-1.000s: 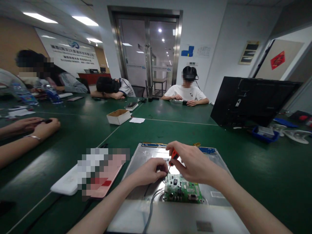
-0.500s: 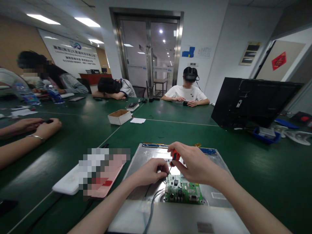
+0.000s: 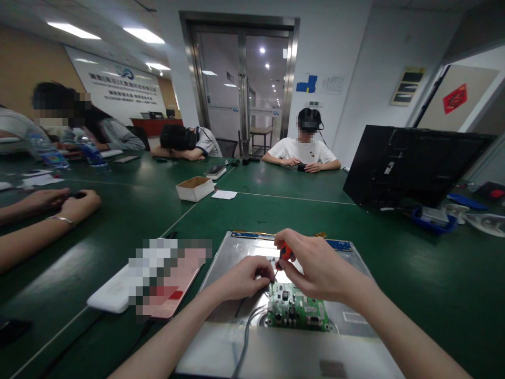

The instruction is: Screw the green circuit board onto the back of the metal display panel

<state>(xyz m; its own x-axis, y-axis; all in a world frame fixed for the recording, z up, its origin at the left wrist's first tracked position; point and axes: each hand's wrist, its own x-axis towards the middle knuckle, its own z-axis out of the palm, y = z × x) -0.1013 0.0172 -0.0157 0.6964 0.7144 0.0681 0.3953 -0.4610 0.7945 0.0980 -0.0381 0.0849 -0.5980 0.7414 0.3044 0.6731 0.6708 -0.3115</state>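
A silver metal panel [image 3: 221,342] lies flat before me, with a green circuit board [image 3: 298,308] on its middle. My right hand [image 3: 315,263] grips a screwdriver [image 3: 284,253] by its red and black handle. The thin shaft slants down to the board's upper left corner. Beside that tip my left hand [image 3: 252,276] is closed, thumb and fingers pinched together. What the pinch holds, if anything, is too small to make out. A grey cable [image 3: 246,337] runs from near the board to the panel's front edge.
Left of the panel lie a white device [image 3: 112,295] and a pink phone-like slab [image 3: 169,300], partly blurred out. Farther off are an open box [image 3: 194,189], a black monitor [image 3: 410,166] and a blue tray [image 3: 434,223]. A co-worker's hands [image 3: 74,205] are at the left; other people sit around the table.
The whole view shifts slightly, with the scene drifting a little to the right. Both hands keep nearly the same pose, and the screwdriver stays at the board's corner.
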